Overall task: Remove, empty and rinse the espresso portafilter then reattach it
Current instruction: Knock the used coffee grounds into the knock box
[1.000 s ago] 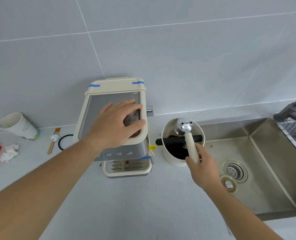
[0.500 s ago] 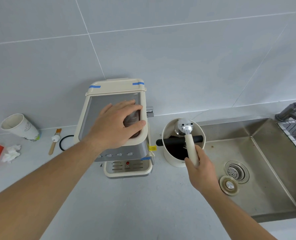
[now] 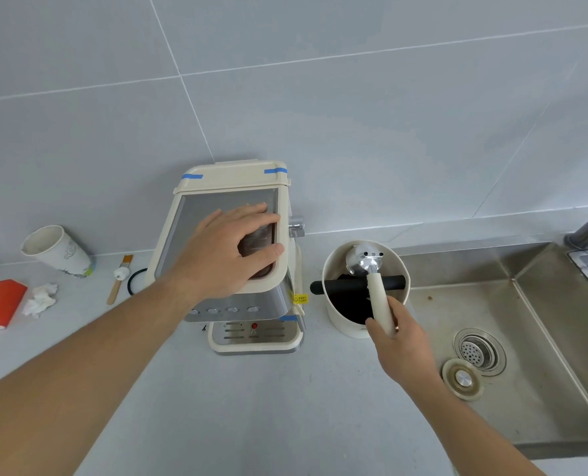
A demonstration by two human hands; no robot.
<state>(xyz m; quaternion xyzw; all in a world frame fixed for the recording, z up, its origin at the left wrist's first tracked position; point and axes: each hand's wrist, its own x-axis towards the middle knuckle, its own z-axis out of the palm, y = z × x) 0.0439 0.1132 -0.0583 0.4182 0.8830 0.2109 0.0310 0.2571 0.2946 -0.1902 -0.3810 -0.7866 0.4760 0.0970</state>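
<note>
- Since a second ago, little has shifted: the portafilter head sits slightly deeper over the knock box.
- Right hand, at 4 o'clock, fingers wrapped round the cream handle; metal head upturned across the black bar.
- Sink lies at 3 o'clock.
- Left hand, fingers spread flat, presses on the machine top.
- Cup stands at 10 o'clock.

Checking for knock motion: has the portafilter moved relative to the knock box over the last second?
No. The portafilter keeps its head inside the knock box beyond the black bar, handle across it, gripped by the right hand.
</note>
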